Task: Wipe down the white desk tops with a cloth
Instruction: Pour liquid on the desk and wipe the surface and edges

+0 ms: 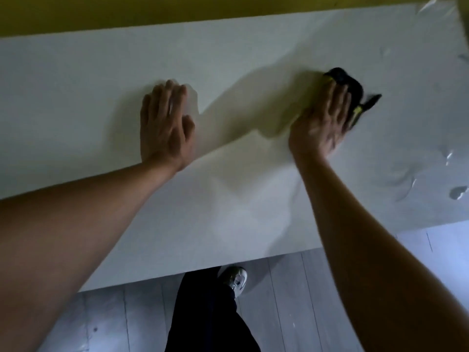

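The left hand (166, 123) lies flat on the white desk (76, 92), fingers straight; the right hand (321, 123) presses a dark cloth (351, 83) onto the desk, fingers straight over it

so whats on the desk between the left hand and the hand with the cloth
Nothing but bare white desk top in shadow, seen in the head view. The left hand lies flat; the right hand presses the dark cloth.
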The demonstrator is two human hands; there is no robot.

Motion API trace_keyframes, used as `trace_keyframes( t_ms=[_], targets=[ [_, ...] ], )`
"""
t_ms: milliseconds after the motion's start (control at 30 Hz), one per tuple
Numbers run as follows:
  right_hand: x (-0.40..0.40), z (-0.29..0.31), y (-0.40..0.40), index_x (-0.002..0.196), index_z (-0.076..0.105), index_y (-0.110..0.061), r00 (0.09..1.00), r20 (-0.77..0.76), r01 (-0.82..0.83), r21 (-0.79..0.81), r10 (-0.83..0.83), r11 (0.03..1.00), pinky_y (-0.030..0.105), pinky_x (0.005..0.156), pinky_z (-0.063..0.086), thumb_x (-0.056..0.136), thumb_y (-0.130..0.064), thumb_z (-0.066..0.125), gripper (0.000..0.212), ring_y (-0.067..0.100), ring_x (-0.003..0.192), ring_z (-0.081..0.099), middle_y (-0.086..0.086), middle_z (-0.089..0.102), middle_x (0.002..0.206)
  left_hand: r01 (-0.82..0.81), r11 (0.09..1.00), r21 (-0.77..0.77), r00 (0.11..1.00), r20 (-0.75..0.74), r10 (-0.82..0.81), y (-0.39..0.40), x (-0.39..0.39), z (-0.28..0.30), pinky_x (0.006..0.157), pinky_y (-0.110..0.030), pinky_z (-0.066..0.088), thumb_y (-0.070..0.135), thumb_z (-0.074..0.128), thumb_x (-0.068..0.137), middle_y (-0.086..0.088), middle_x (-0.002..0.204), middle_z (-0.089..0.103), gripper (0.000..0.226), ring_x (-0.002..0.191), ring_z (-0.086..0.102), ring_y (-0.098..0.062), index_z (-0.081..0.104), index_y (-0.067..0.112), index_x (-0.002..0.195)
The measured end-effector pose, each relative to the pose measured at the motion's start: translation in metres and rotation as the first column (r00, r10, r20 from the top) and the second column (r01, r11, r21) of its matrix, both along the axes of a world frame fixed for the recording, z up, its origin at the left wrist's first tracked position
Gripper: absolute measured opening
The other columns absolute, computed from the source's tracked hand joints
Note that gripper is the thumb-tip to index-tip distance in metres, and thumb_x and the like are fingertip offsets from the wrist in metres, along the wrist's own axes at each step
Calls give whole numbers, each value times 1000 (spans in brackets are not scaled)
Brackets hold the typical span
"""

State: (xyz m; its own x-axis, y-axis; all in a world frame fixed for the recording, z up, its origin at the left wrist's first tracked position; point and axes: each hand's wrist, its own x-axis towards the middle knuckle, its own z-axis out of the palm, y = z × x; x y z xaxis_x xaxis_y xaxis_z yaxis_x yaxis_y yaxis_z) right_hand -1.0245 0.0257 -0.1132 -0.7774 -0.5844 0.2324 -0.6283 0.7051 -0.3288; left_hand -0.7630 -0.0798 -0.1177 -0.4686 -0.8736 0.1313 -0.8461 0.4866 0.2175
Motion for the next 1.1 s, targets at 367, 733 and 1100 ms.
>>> trace_keyframes(
  t_ms=[367, 733, 1100],
  targets=[
    [11, -6, -51, 148, 51, -13, 795, -124, -602, -40, 594, 797, 52, 119, 29, 103, -31, 45, 48, 31, 145, 40, 11, 48, 153, -47, 998, -30, 996, -78, 45, 1, -1, -2, 130, -42, 14, 22, 38, 99, -19, 167, 30, 64, 155, 28, -33, 32, 1, 160],
    [82, 7, -117, 156, 38, -20, 907, 53, -418, 9, 417, 908, 49, 126, 10, 94, -27, 29, 63, 23, 153, 24, 7, 34, 162, -71, 997, -38, 993, -93, 67, -3, 0, -6, 129, -44, 18, 19, 40, 100, -21, 165, 33, 62, 153, 31, -36, 35, -2, 157],
    [-51, 11, -148, 161, 24, -22, 972, 73, -232, 110, 225, 967, 42, 127, 10, 100, -36, 30, 62, 22, 155, 16, 4, 21, 167, -58, 998, 5, 994, -92, 58, -4, -1, -4, 130, -44, 16, 19, 39, 97, -20, 167, 30, 66, 155, 29, -36, 31, -2, 159]
  ],
)
